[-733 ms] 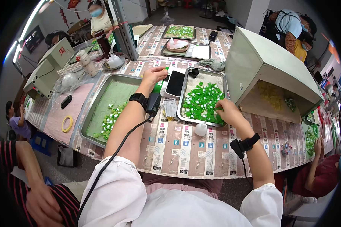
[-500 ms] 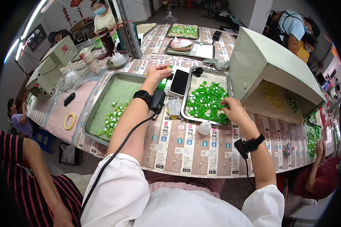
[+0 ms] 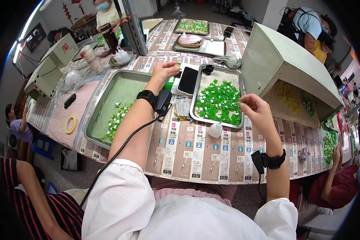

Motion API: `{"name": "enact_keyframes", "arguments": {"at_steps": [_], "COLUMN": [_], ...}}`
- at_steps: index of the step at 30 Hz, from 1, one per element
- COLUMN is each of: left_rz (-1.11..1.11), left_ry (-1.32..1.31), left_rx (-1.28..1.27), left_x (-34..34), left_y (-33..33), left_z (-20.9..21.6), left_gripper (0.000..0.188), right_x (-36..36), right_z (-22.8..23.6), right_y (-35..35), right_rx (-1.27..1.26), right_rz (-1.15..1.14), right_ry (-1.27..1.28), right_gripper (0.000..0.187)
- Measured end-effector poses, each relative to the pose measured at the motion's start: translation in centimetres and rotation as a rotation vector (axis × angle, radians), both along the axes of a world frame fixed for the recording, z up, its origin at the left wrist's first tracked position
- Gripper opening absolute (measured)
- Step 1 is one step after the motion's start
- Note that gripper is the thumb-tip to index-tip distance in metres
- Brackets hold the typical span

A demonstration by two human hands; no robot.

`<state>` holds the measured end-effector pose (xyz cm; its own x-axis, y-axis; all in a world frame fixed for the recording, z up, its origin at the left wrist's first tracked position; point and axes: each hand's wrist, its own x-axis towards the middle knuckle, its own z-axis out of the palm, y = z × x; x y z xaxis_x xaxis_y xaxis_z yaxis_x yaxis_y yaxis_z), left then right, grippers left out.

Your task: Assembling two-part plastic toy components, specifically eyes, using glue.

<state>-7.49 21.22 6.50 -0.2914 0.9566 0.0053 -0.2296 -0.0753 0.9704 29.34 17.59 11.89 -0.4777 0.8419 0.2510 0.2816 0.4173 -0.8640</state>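
My left hand [image 3: 165, 74] is raised beside a dark phone [image 3: 188, 81], its fingers closed with a small green piece at the tips. Over the right rim of the right metal tray [image 3: 195, 114], my right hand [image 3: 257, 109] pinches its thumb and fingertips together; whatever is between them is too small to make out. That tray holds a spread of small green and white pieces [image 3: 218, 100]. Below my left forearm, a larger tray [image 3: 93, 127] with a green lining carries more green and white pieces [image 3: 117, 122]. A white squeeze bottle [image 3: 215, 130] stands by the right tray's front edge.
An open-fronted grey metal box [image 3: 286, 64] stands close on the right, with yellow pieces inside. At left are a yellow tape roll [image 3: 71, 125], a flask [image 3: 93, 60] and another grey box [image 3: 48, 78]. Beyond are more trays and a metal post [image 3: 130, 26]. Other people sit around.
My right hand has lifted slightly up and right, away from the pieces in the right tray. My left hand has shifted a little and shows a green piece at its fingertips.
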Motion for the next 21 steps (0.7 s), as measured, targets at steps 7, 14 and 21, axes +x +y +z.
{"name": "enact_keyframes", "arguments": {"at_steps": [7,14,21], "left_rz": [-0.002,-0.011,-0.013], "left_ry": [0.006,0.019,-0.008], "left_rx": [-0.010,0.017,0.018], "left_x": [0.1,-0.3,-0.5], "left_y": [-0.2,-0.2,0.0], "left_z": [0.0,-0.3,-0.4], "left_gripper": [0.034,0.033,0.032], "right_x": [0.1,0.4,1.0], "right_z": [1.2,3.0,3.3], "right_y": [-2.3,-5.7,-9.1], "right_rx": [-0.085,-0.154,-0.197], "right_rz": [0.028,0.093,0.107], "right_ry": [0.096,0.261,0.370], "right_gripper": [0.013,0.013,0.013]}}
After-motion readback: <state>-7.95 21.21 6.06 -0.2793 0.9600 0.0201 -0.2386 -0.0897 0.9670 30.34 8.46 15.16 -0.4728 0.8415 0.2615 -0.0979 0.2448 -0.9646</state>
